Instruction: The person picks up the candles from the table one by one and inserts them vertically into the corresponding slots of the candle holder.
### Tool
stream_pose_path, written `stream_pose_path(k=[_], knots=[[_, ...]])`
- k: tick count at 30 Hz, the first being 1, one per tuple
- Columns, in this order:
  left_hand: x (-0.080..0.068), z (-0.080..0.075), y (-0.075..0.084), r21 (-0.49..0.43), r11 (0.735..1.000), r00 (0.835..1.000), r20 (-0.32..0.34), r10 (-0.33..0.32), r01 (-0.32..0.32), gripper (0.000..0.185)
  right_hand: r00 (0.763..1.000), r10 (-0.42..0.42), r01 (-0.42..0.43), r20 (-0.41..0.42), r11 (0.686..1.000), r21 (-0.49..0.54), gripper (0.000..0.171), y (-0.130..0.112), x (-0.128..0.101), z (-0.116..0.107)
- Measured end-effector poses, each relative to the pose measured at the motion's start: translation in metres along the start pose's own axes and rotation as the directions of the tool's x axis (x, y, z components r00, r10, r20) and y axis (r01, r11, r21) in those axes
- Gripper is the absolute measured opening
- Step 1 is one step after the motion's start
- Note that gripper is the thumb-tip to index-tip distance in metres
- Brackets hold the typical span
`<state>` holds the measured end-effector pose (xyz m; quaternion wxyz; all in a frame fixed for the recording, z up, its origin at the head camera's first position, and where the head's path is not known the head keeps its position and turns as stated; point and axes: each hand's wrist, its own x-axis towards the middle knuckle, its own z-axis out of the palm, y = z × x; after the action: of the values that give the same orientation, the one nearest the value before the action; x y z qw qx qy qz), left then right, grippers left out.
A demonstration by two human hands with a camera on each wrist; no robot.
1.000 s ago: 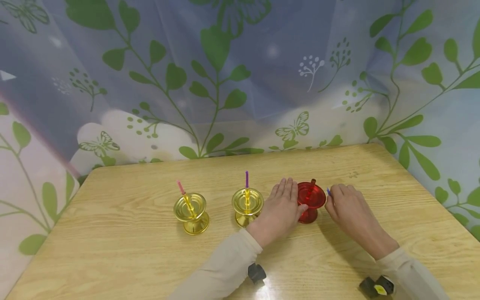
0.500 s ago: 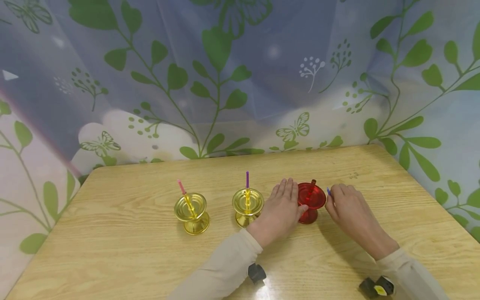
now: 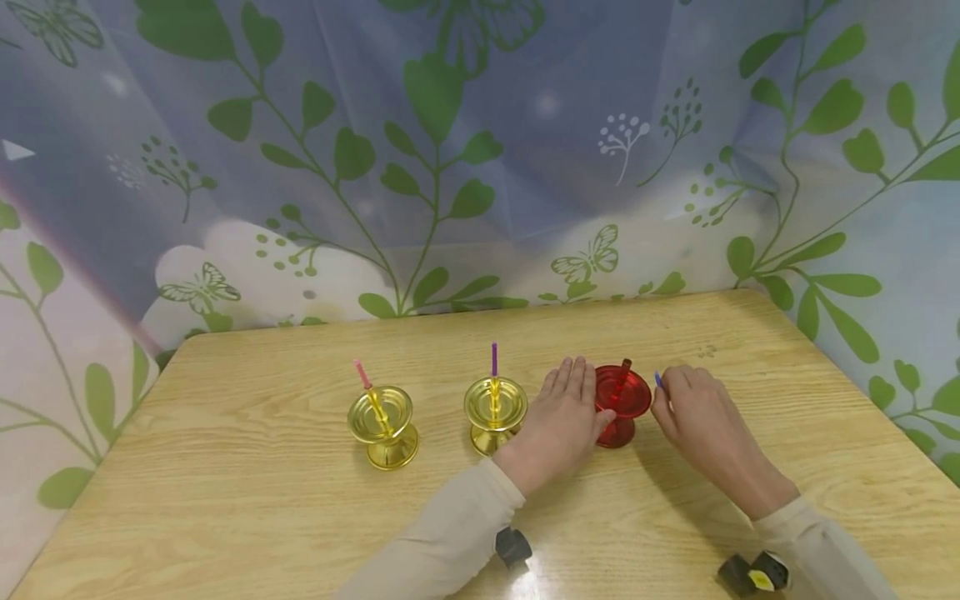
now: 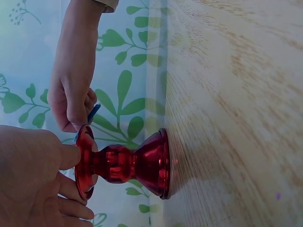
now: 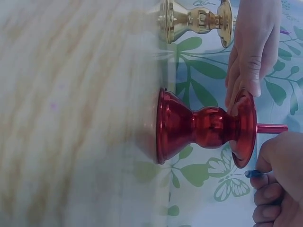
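A shiny red candle holder (image 3: 617, 432) stands upright on the table, a narrow tube (image 5: 272, 128) rising from its dish. Beside its left side lies my left hand (image 3: 561, 421), fingers straight and together, the thumb resting at the rim. My right hand (image 3: 701, 421), just right of the dish, pinches a small blue candle (image 5: 252, 174) between thumb and curled fingers. Only a short end of that candle shows; the rest is hidden in the hand. In the left wrist view, the blue candle (image 4: 94, 113) sticks out close to the red rim.
Two gold candle holders stand to the left: one (image 3: 393, 450) with a pink candle (image 3: 362, 375), the other (image 3: 483, 437) with a purple candle (image 3: 494, 358), partly behind my left hand. A leaf-patterned cloth (image 3: 540, 167) hangs behind the wooden table (image 3: 247, 500).
Both hands stay almost still. The right hand shifts very slightly with the blue candle; the holders have not moved.
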<state>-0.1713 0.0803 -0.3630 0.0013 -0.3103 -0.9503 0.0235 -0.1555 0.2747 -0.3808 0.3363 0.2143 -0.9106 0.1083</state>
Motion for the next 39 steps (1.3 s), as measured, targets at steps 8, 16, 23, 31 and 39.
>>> stream_pose_path(k=[8, 16, 23, 31, 39], knots=[[0.0, 0.0, -0.001, -0.008, 1.0, 1.0, -0.015, 0.001, -0.002, 0.065, 1.0, 0.017, -0.017, -0.005, 0.999, 0.029, 0.023, -0.002, 0.005, -0.002], [0.0, 0.001, -0.001, -0.005, 1.0, 1.0, -0.018, 0.004, -0.004, 0.065, 1.0, 0.018, -0.018, -0.008, 0.999, 0.051, 0.024, -0.005, 0.01, -0.004], [0.0, 0.0, 0.0, 0.01, 1.0, 1.0, -0.022, 0.008, -0.008, 0.065, 0.999, 0.013, -0.01, -0.032, 0.997, 0.072, 0.024, -0.008, 0.017, -0.006], [0.0, 0.0, 0.001, -0.003, 1.0, 1.0, -0.01, -0.001, 0.001, 0.065, 1.0, 0.019, -0.017, -0.022, 0.998, 0.068, 0.024, -0.008, 0.019, -0.007], [0.0, 0.002, 0.0, -0.019, 1.0, 1.0, -0.006, -0.006, 0.006, 0.065, 0.999, 0.007, -0.005, -0.032, 0.998, 0.069, 0.022, -0.01, 0.02, -0.007]])
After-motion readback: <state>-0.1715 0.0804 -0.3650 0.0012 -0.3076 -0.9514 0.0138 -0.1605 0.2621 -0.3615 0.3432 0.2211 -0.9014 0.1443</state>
